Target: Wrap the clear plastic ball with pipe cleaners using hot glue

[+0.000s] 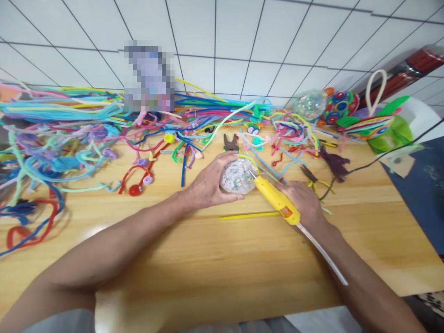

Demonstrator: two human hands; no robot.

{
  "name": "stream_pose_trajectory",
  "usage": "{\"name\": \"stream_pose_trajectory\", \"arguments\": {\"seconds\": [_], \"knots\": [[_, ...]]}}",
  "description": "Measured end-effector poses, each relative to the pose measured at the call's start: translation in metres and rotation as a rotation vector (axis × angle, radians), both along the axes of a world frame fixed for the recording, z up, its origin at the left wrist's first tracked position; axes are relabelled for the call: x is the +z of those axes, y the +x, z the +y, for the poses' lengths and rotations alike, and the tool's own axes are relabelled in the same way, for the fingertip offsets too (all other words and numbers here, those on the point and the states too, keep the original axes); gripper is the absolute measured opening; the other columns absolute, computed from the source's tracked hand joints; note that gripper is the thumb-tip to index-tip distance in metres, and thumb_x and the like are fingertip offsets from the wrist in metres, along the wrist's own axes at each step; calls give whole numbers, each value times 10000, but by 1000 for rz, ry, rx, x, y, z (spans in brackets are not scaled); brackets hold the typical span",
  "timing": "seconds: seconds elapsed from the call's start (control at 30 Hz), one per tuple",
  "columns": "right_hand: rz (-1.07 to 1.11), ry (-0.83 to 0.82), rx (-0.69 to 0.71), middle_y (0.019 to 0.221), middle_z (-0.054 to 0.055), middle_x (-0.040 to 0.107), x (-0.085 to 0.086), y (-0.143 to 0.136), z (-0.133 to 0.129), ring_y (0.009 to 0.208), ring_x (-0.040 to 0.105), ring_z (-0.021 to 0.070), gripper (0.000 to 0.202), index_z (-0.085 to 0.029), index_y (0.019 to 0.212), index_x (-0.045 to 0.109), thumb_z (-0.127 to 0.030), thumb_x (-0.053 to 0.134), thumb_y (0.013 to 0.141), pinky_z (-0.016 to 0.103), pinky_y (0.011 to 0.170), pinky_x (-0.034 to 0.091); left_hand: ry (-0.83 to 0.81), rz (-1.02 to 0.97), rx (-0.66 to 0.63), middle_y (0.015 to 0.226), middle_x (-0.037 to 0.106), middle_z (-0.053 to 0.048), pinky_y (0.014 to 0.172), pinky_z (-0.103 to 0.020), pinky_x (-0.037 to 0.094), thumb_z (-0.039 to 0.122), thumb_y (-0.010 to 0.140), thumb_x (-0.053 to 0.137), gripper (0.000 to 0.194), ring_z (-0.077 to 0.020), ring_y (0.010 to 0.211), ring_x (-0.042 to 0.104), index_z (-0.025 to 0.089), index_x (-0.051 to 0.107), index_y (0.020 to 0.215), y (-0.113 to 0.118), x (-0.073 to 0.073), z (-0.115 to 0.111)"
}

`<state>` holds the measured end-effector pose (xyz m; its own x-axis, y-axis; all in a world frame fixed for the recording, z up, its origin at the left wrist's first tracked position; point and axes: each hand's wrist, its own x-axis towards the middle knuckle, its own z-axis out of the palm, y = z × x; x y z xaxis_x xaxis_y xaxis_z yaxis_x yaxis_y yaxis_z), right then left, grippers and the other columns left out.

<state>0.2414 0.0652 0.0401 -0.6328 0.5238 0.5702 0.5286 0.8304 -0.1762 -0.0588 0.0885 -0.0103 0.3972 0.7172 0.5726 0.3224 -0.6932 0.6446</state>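
My left hand (211, 182) is wrapped round the left side of a clear, crinkled ball (239, 176), fingers behind it and thumb in front. A yellow pipe cleaner (250, 160) runs along the ball's upper edge. In my right hand (303, 199) is a yellow glue gun (277, 198), its metal nozzle pointing at the ball's right side. From its rear a long clear glue stick (322, 253) sticks out. Below the ball a straight yellow pipe cleaner (248, 216) lies on the table. Just beyond my left fingers are dark-jawed pliers (231, 142).
Pipe cleaners (62, 111) in many colours cover the table's back and left. Another pair of pliers (308, 174) lies right of my hand, near a black cord (391, 155). A second clear ball (310, 104) and a colourful decorated ball (342, 107) stand at the back right, before a tiled wall.
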Motion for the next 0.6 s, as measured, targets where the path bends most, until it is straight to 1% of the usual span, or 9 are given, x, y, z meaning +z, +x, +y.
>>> {"name": "stream_pose_trajectory", "arguments": {"seconds": [0.13, 0.3, 0.4, 0.53, 0.6], "knots": [[-25, -11, -44, 822, 70, 712, -5, 1, -2, 728, 673, 251, 293, -195, 1235, 689, -265, 472, 1052, 382, 682, 521, 7, -4, 4, 1527, 548, -197, 1222, -610, 484, 501, 741, 943, 1025, -390, 1462, 546, 263, 382, 1566, 0, 0, 0], [-4, -4, -51, 849, 77, 727, -11, 3, -1, 753, 689, 253, 290, -196, 1245, 686, -278, 490, 1047, 381, 706, 538, 0, 17, 19, 1521, 551, -188, 1225, -593, 494, 521, 759, 923, 1005, -380, 1464, 550, 259, 377, 1561, 0, 2, 0], [-14, -6, -67, 849, 77, 726, -11, 2, 0, 765, 696, 259, 286, -197, 1257, 678, -283, 501, 1049, 386, 715, 543, -8, 22, 20, 1519, 552, -183, 1226, -596, 495, 539, 760, 917, 999, -379, 1462, 553, 264, 377, 1556, 0, 2, 0], [-8, 11, -19, 847, 73, 721, -9, 1, 0, 753, 691, 247, 280, -190, 1255, 670, -283, 487, 1065, 373, 693, 530, -19, 27, 16, 1526, 539, -188, 1226, -593, 489, 515, 759, 923, 1006, -386, 1463, 546, 261, 365, 1556, -1, 2, 0], [2, 21, -28, 849, 74, 718, -8, 0, 1, 755, 691, 245, 263, -187, 1253, 664, -263, 505, 1057, 370, 693, 528, -14, 20, 18, 1517, 543, -186, 1215, -582, 501, 517, 764, 921, 996, -381, 1450, 556, 261, 368, 1552, -1, 2, 0]]}}
